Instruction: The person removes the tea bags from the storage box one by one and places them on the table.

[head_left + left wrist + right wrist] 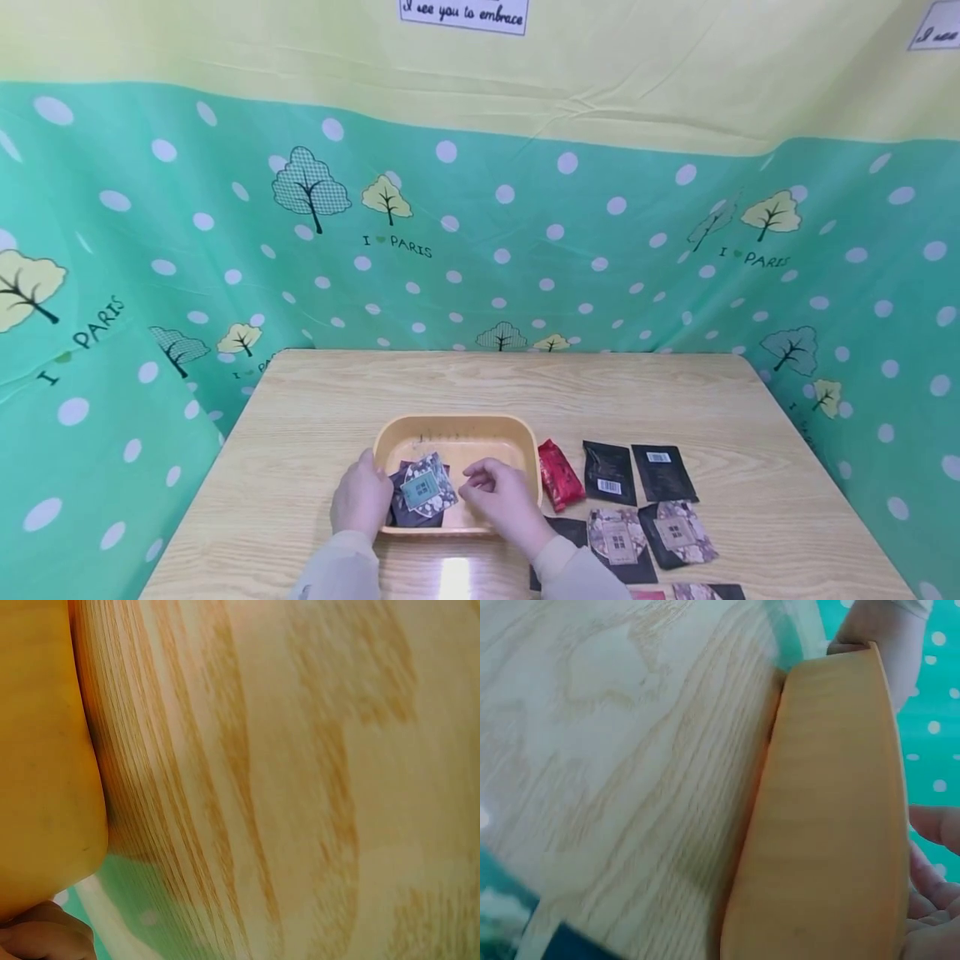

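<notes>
A yellow-orange plastic tray (457, 422) stands on the wooden table. At its left end my left hand (362, 497) grips the rim and wall; the left wrist view catches some fingers (49, 934) at the tray's corner. Inside, on the left, a patterned sachet with a teal label (422, 489) lies over a dark sachet (408, 514), with a bit of red behind them. My right hand (504, 497) is over the tray's right half, fingers loosely bent close to the patterned sachet. Nothing shows between its thumb and fingers.
Right of the tray lies a red packet (559, 475). Beyond it are black sachets with barcode labels (609, 472) and several patterned sachets (618, 537), some partly behind my right forearm or cut off below. A green dotted cloth (480, 233) hangs around the table (300, 467).
</notes>
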`<action>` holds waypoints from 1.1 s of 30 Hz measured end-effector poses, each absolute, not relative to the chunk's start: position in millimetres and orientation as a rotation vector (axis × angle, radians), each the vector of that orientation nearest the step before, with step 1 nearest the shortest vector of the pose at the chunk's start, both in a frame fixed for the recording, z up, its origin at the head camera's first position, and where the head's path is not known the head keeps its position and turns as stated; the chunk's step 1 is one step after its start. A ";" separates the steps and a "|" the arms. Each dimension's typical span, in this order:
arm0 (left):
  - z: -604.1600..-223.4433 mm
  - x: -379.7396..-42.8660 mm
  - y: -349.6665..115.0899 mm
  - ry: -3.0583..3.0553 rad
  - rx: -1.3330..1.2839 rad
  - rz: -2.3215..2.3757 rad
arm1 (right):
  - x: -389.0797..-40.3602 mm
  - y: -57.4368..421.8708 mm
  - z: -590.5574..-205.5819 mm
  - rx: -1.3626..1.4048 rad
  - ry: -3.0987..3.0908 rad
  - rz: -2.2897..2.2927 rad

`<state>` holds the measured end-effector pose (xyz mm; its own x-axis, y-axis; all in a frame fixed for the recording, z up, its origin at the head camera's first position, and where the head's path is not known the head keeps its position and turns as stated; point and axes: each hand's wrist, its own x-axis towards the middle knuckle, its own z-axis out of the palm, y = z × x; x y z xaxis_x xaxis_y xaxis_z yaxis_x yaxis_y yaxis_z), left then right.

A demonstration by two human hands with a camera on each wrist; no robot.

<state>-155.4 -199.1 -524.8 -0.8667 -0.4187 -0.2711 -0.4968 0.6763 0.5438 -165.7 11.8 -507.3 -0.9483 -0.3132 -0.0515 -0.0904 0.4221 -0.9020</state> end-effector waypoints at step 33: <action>-524.3 -156.0 -198.6 2.806 -0.740 0.938 | -180.6 -22.0 -530.6 -0.003 1.810 -1.744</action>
